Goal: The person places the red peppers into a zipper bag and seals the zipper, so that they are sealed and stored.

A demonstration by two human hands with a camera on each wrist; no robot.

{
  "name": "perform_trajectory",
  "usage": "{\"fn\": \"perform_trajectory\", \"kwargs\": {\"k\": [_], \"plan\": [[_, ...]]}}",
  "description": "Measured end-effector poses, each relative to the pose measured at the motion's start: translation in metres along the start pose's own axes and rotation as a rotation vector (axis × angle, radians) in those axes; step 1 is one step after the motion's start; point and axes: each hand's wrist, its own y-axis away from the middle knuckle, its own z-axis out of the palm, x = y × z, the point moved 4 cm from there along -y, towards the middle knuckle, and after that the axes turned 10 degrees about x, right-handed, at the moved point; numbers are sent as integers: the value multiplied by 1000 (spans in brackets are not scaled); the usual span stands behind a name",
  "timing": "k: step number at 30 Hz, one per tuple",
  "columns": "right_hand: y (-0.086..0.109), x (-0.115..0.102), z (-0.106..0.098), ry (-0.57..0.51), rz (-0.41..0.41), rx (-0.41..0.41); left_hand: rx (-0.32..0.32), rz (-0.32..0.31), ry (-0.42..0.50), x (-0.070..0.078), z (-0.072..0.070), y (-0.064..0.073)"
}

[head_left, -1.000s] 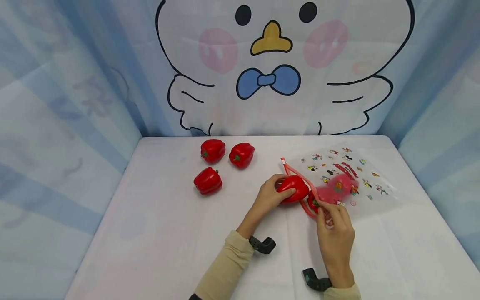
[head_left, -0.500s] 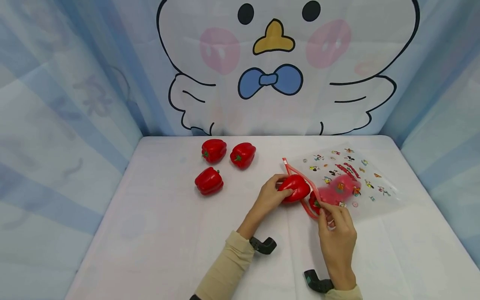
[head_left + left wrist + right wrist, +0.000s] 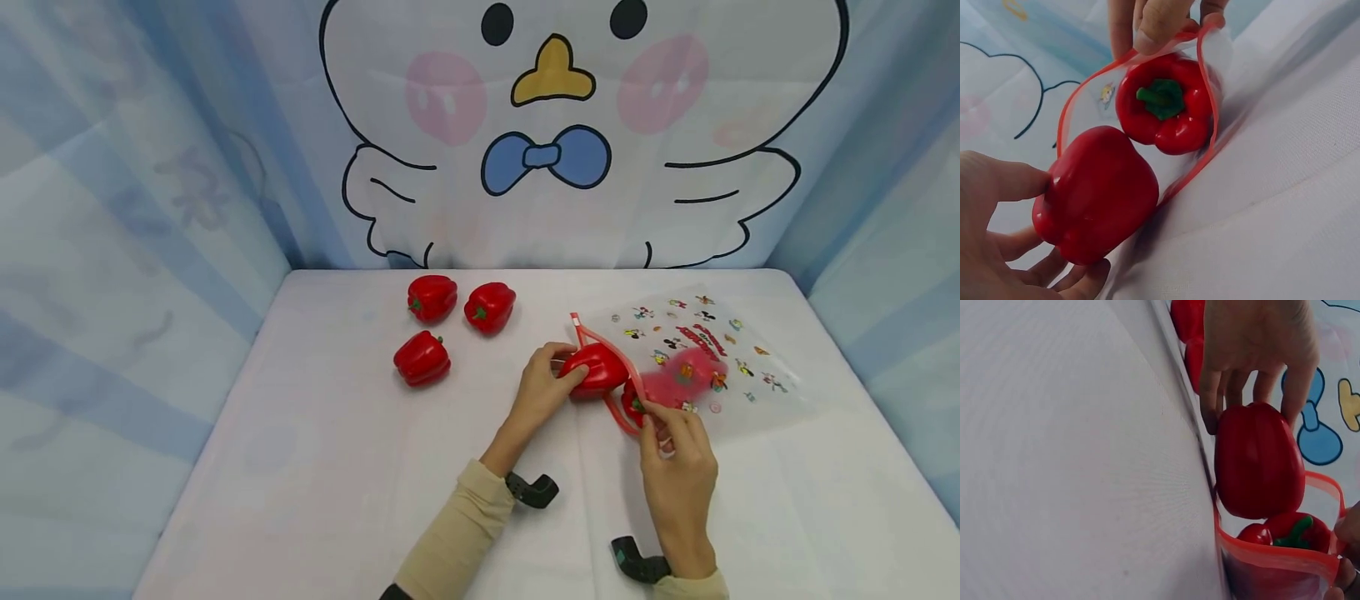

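My left hand (image 3: 542, 385) grips a red bell pepper (image 3: 1096, 195) at the mouth of a clear plastic bag (image 3: 750, 367) with a red rim. Thumb and fingers lie around the pepper's near end, and its far end points into the opening. Just inside the mouth sits another red bell pepper (image 3: 1163, 103), its green stem facing out. My right hand (image 3: 678, 467) pinches the bag's rim (image 3: 1272, 553) and holds the mouth apart. Deeper in the bag, a pinkish-red shape (image 3: 686, 373) shows through the printed plastic; its outline is blurred.
To the left on the white table (image 3: 337, 500) lie three more red bell peppers, one at the back left (image 3: 432, 298), one beside it (image 3: 490, 308) and one nearer (image 3: 422, 359). A curtain with a cartoon bird (image 3: 555, 217) hangs behind the table.
The pepper in my left hand has edged slightly right and turned a little at the bag's mouth. My right hand keeps its hold on the rim. The head view has shifted slightly.
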Motion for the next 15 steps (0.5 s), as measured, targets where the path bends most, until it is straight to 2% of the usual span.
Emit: {"fn": "perform_trajectory", "kwargs": {"k": [8, 15], "plan": [[-1, 1, -1, -23, -14, 11, 29, 34, -19, 2, 2, 2], [-1, 1, 1, -27, -7, 7, 15, 93, -129, 6, -2, 3]]}}
